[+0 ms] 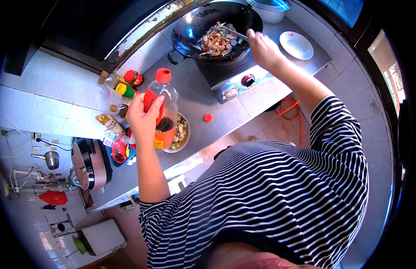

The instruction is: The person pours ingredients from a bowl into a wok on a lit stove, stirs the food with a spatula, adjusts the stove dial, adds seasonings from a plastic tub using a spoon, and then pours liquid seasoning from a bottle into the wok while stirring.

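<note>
My left hand (pixel 144 114) is closed around the red handle of a clear plastic bottle (pixel 166 134), held upright with dark liquid low inside. A bowl of food (pixel 182 134) is partly hidden behind it. On the counter lies a small red cap (pixel 208 117). My right hand (pixel 264 50) grips the handle of a metal spatula (pixel 235 33), whose blade rests in chopped, cooked food (pixel 218 41). That food sits in a large black wok (pixel 191 25) on a gas stove (pixel 228 75).
A white plate (pixel 296 45) and a lidded pot (pixel 271 15) stand right of the wok. Seasoning bottles and jars (pixel 134 78) line the wall at left, near a rice cooker (pixel 92 164). An orange hose (pixel 300 124) hangs below the counter's edge.
</note>
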{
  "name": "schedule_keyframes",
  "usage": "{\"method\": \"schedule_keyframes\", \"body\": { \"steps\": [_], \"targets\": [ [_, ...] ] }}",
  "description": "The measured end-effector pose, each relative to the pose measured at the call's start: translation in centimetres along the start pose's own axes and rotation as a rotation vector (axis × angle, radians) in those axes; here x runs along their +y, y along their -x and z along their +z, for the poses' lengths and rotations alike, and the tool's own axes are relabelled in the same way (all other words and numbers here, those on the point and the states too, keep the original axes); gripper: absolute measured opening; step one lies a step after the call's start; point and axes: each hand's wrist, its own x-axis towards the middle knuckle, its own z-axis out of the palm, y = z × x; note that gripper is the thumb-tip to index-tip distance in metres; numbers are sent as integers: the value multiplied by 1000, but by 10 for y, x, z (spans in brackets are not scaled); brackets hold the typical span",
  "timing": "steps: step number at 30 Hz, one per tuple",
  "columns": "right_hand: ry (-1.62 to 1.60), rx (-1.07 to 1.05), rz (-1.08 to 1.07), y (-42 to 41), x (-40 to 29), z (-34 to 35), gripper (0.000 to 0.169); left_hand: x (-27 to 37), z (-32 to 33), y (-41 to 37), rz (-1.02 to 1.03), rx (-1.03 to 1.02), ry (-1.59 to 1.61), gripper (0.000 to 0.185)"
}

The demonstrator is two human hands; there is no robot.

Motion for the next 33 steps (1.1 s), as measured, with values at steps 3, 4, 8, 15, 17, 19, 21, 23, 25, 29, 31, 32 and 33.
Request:
{"method": "schedule_keyframes", "body": {
  "steps": [3, 4, 8, 15, 17, 19, 21, 23, 25, 29, 31, 32, 33],
  "targets": [
    [80, -133, 102, -31, 9, -13, 18, -1, 8, -4, -15, -30, 57, 13],
    [126, -103, -11, -41, 18, -10, 18, -1, 13, -2, -5, -20, 65, 13],
    [-39, -62, -10, -41, 13, -35, 22, -10, 10, 9, -3, 28, 73, 16],
    [44, -28, -312, -7, 42, -80, 27, -15, -10, 37, -50, 82, 52, 16],
    [58, 53, -389, 1, 53, -96, 24, -19, -19, 47, -76, 88, 45, 16],
    [14, -9, -330, 9, 49, -115, 23, -14, -27, 63, -80, 133, 42, 16],
    [33, -76, -266, 6, 39, -115, 23, -8, -28, 74, -33, 183, 33, 17],
    [155, -160, -147, 6, 14, -104, 22, -6, -33, 80, -85, 179, 45, 18],
    [103, -63, -138, -14, 19, -64, 24, -11, -30, 82, -72, 172, 95, 19],
    [28, 33, -58, -39, 12, -54, 26, -11, -27, 93, -54, 189, 98, 19],
    [-1, 41, -66, -43, 3, -41, 27, -13, -29, 94, -92, 155, 115, 19],
    [-12, 44, -65, -44, 3, -30, 27, -14, -29, 94, -113, 131, 125, 19],
    [-17, 63, -202, -48, 1, -27, 27, -12, -28, 92, -95, 132, 122, 19]
  ]
}}
